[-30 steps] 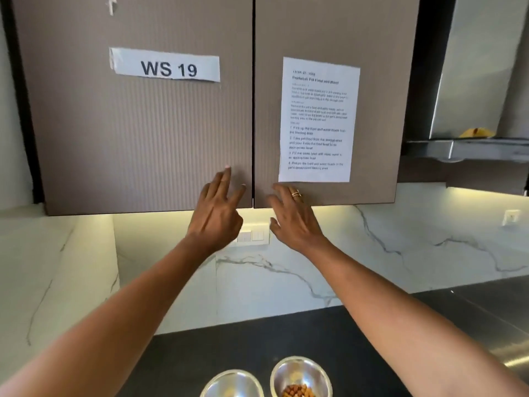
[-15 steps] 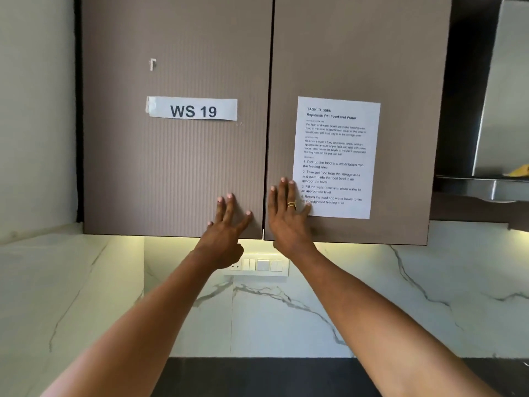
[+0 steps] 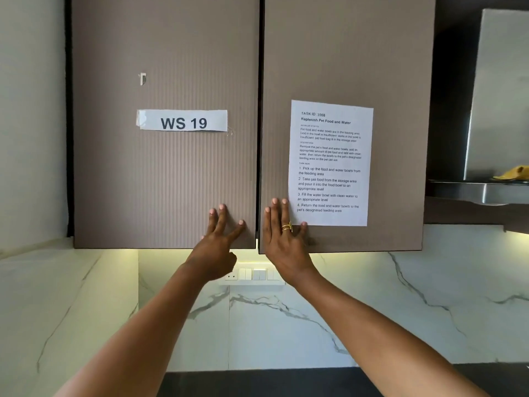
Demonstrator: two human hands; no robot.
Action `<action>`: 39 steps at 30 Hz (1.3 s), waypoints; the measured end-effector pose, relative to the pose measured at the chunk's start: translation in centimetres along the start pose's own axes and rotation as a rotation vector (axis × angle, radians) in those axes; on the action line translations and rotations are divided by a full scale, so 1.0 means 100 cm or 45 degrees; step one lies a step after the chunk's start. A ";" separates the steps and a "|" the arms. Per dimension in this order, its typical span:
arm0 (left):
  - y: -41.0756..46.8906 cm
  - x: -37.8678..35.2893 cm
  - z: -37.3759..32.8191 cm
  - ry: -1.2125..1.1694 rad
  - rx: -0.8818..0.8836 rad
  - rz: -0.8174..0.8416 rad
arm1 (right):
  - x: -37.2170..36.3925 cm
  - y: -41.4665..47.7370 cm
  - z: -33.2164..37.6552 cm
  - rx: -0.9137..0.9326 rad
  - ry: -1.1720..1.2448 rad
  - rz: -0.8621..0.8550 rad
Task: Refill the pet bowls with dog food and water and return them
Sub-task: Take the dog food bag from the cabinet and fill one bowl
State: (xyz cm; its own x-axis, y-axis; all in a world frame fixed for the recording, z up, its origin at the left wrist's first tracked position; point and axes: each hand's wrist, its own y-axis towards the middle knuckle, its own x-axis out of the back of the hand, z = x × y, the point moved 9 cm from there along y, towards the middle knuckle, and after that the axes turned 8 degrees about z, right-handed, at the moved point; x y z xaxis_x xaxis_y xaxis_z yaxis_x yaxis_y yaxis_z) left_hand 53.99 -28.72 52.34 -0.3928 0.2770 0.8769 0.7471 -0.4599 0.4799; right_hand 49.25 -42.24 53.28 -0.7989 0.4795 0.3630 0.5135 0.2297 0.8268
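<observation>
Two brown ribbed wall-cupboard doors fill the view. My left hand [image 3: 220,242] lies flat, fingers spread, on the lower right corner of the left door [image 3: 163,181]. My right hand [image 3: 282,239], wearing a gold ring, presses flat on the lower left corner of the right door [image 3: 395,81], whose bottom edge hangs slightly lower than the left door's. Neither hand holds anything. The pet bowls are out of view below the frame.
A "WS 19" label [image 3: 183,121] is taped to the left door and a task sheet [image 3: 330,163] to the right one. A switch panel [image 3: 252,275] sits on the marble backsplash [image 3: 286,325]. A steel hood [image 3: 486,190] juts out at right. The dark counter edge [image 3: 257,382] runs along the bottom.
My head has tilted up, so the bowls on the counter dropped out of view. Both hands rose from just below the cupboard edge onto the door fronts; the right door now stands slightly off the left.
</observation>
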 end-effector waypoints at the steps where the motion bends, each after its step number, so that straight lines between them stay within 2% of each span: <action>1: -0.001 0.003 -0.002 -0.031 0.008 0.011 | 0.011 -0.008 -0.003 0.003 0.018 -0.036; 5: -0.005 0.015 -0.016 -0.156 0.039 0.008 | 0.059 -0.052 -0.028 -0.009 0.135 -0.145; 7: -0.011 0.024 -0.041 -0.376 0.009 -0.053 | 0.080 -0.077 -0.049 -0.023 0.267 -0.170; 11: -0.031 0.039 -0.123 -0.839 -0.114 -0.089 | 0.115 -0.127 -0.099 -0.170 0.638 -0.274; 14: -0.040 0.040 -0.193 -1.204 -0.285 -0.021 | 0.127 -0.168 -0.134 -0.343 0.820 -0.347; 16: -0.042 0.039 -0.236 -1.295 -0.365 0.013 | 0.131 -0.195 -0.160 -0.460 0.890 -0.389; 20: -0.047 0.029 -0.313 -1.310 -0.407 0.053 | 0.136 -0.244 -0.215 -0.700 1.109 -0.518; 24: -0.061 0.016 -0.377 -1.328 -0.476 0.192 | 0.145 -0.283 -0.265 -0.834 1.196 -0.703; 28: -0.068 0.004 -0.422 -1.023 -0.563 0.227 | 0.118 -0.323 -0.323 -1.141 1.506 -0.822; 30: -0.067 -0.007 -0.437 -0.870 -0.570 0.251 | 0.102 -0.338 -0.346 -1.289 1.734 -0.838; 32: -0.065 -0.016 -0.445 -0.809 -0.540 0.282 | 0.092 -0.350 -0.370 -1.388 1.835 -0.829; 34: -0.063 -0.022 -0.447 -0.787 -0.514 0.281 | 0.088 -0.357 -0.388 -1.418 1.859 -0.802; 39: -0.058 -0.027 -0.449 -0.716 -0.490 0.270 | 0.088 -0.356 -0.392 -1.320 1.872 -0.739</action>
State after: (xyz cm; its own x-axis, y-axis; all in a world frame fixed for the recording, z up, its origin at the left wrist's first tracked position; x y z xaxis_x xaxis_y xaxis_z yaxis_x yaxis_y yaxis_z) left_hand 26.58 -64.71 48.36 0.1536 0.4942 0.8557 0.4938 -0.7884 0.3668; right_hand 11.70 -79.36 43.90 -0.6645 -0.5945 -0.4527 0.2005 -0.7255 0.6584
